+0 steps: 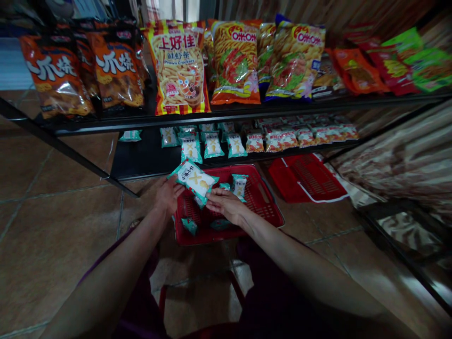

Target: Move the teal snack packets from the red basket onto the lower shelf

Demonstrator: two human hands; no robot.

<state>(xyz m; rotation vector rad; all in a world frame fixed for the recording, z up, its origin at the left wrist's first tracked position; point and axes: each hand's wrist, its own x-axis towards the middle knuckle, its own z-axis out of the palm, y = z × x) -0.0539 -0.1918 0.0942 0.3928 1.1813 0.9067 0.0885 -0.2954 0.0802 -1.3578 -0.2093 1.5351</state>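
Observation:
My left hand (168,195) and my right hand (226,205) both grip a small stack of teal-and-white snack packets (195,179), held above a red plastic basket (271,214) on the floor. More teal packets (239,184) lie inside the basket. On the low black shelf (141,160) behind the basket stand rows of the same teal packets (212,143), with red-and-white small packets (282,139) to their right.
The upper shelf holds large snack bags: orange ones (116,66) at left, a prawn cracker bag (180,66) in the middle, yellow and green bags (293,59) at right. A second red basket (307,179) lies to the right. Brown tiled floor spreads left.

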